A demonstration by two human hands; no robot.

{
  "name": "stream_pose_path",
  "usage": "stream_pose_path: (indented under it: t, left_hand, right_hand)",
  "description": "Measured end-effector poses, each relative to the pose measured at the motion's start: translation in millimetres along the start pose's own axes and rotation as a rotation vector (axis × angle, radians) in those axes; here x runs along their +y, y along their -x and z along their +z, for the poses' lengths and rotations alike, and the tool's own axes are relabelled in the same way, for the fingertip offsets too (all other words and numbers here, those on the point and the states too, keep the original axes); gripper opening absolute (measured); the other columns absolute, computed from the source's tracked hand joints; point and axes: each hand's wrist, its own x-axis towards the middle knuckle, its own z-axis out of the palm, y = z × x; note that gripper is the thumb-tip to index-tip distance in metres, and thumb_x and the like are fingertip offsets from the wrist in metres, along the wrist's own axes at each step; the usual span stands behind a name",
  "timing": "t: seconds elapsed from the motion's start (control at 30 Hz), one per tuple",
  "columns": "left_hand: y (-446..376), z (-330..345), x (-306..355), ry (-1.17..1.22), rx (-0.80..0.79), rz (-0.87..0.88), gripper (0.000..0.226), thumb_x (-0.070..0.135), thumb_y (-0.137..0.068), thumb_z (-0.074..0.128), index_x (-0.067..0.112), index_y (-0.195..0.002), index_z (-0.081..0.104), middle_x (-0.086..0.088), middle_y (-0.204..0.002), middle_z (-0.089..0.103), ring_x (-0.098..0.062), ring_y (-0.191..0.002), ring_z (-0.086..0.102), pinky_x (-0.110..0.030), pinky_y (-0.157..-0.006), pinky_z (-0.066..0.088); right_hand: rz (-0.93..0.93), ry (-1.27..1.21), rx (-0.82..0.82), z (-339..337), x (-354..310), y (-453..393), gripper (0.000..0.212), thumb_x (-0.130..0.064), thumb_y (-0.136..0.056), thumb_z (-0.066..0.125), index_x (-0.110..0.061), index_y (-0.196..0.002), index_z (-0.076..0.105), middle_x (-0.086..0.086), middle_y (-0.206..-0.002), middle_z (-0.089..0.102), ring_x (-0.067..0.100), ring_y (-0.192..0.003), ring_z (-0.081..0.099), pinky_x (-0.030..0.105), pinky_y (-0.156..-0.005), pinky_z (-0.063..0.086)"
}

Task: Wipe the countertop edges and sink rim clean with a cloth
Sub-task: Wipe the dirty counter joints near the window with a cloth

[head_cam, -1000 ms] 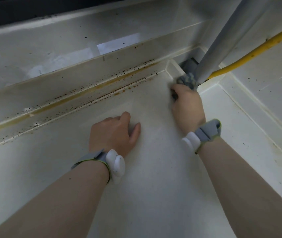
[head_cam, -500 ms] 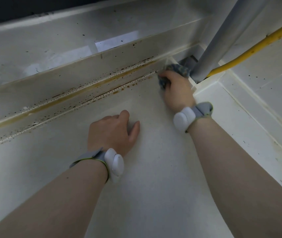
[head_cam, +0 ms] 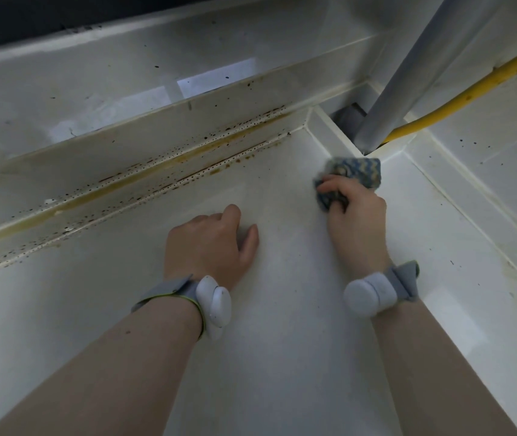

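My right hand (head_cam: 356,212) grips a bunched blue-and-yellow patterned cloth (head_cam: 356,171), fingers curled round it, pressing it onto the white speckled countertop (head_cam: 282,357). The cloth sits near the back right corner, just in front of the raised white ledge (head_cam: 329,129) and close to the base of the slanted grey metal pipe (head_cam: 408,73). A yellow hose (head_cam: 470,89) runs up and right from behind the pipe's base. My left hand (head_cam: 210,243) rests on the countertop, fingers loosely curled, thumb out to the right, holding nothing; it is well apart from the cloth. Brown-stained, speckled seam strip (head_cam: 140,180) runs along the back edge, left of the cloth, not touching it. Each wrist carries a grey band with a white pod (head_cam: 214,302).
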Motion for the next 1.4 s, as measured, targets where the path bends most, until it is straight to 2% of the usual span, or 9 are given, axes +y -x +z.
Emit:
stream_pose_path:
  t: [0.13,0.37,0.5,0.63,0.87,1.0,1.2,1.3,1.4]
  left_hand:
    - [1,1,0,0.007,-0.011,-0.005,0.036,0.057,-0.092,0.037,0.024,-0.077,0.038,0.007,-0.054,0.044,-0.018,-0.051,0.039,-0.025,-0.049,0.029]
    - [2,0,1,0.013,-0.027,-0.011,0.038,0.058,-0.093,0.036,0.024,-0.076,0.040,0.007,-0.053,0.043,-0.016,-0.049,0.040,-0.025,-0.050,0.032]
    - [1,1,2,0.022,-0.034,-0.022,0.039,0.058,-0.093,0.037,0.023,-0.076,0.041,0.006,-0.053,0.043,-0.017,-0.048,0.040,-0.027,-0.051,0.039]
    - [0,-1,0,0.002,-0.019,-0.007,0.038,0.057,-0.092,0.039,0.023,-0.076,0.040,0.006,-0.052,0.040,-0.018,-0.046,0.036,-0.024,-0.048,0.031]
    - [1,-1,0,0.006,-0.021,-0.002,0.037,0.056,-0.092,0.039,0.022,-0.077,0.041,0.006,-0.054,0.042,-0.020,-0.049,0.039,-0.025,-0.048,0.034]
    - [1,-1,1,0.000,-0.025,-0.001,0.037,0.056,-0.093,0.038,0.023,-0.077,0.040,0.006,-0.054,0.041,-0.019,-0.049,0.038,-0.025,-0.048,0.032]
    - [0,-2,2,-0.018,-0.019,-0.004,0.038,0.058,-0.092,0.038,0.024,-0.074,0.039,0.007,-0.052,0.037,-0.014,-0.046,0.031,-0.024,-0.048,0.024]
    - [0,-2,0,-0.022,-0.013,0.004,0.038,0.057,-0.092,0.040,0.023,-0.075,0.040,0.007,-0.052,0.037,-0.017,-0.047,0.033,-0.024,-0.048,0.023]
    - [0,-1,-1,-0.006,-0.011,0.003,0.037,0.055,-0.092,0.041,0.022,-0.075,0.040,0.007,-0.052,0.039,-0.018,-0.048,0.035,-0.024,-0.048,0.025]
  right_hand:
    - [0.037,-0.017,-0.025,4,-2,-14,0.039,0.010,-0.074,0.046,-0.013,-0.089,0.074,-0.004,-0.106,0.071,0.014,-0.101,0.062,-0.003,-0.087,0.030]
    - [0.112,0.001,-0.155,31,-26,-72,0.042,0.001,-0.077,0.044,-0.021,-0.098,0.073,-0.003,-0.103,0.070,0.020,-0.096,0.060,0.020,-0.079,0.042]
    - [0.154,-0.012,-0.193,40,-36,-85,0.042,0.000,-0.079,0.043,-0.021,-0.101,0.072,-0.007,-0.106,0.069,0.013,-0.095,0.059,0.017,-0.074,0.041]
    - [0.119,-0.104,-0.196,33,-32,-55,0.032,-0.007,-0.084,0.047,-0.020,-0.099,0.072,-0.007,-0.103,0.069,0.012,-0.096,0.059,0.018,-0.083,0.042]
    - [0.115,-0.005,0.006,7,-5,-12,0.028,-0.004,-0.086,0.052,-0.015,-0.108,0.067,-0.002,-0.105,0.067,0.005,-0.090,0.051,0.011,-0.079,0.031]
    - [0.095,0.029,-0.040,38,-15,-43,0.037,0.000,-0.080,0.050,-0.015,-0.111,0.065,0.000,-0.113,0.065,0.020,-0.103,0.057,0.014,-0.080,0.033]
    - [-0.003,-0.006,-0.164,58,-40,-64,0.038,-0.003,-0.079,0.055,-0.015,-0.113,0.066,0.002,-0.114,0.066,0.020,-0.106,0.059,0.021,-0.092,0.040]
    - [-0.107,-0.015,-0.193,45,-23,-49,0.045,-0.011,-0.074,0.065,-0.013,-0.119,0.062,0.006,-0.118,0.062,0.022,-0.109,0.056,0.016,-0.094,0.034]
    - [0.036,-0.055,-0.084,24,2,-39,0.045,-0.026,-0.071,0.071,-0.018,-0.115,0.063,-0.001,-0.114,0.063,0.015,-0.104,0.059,0.020,-0.093,0.042]
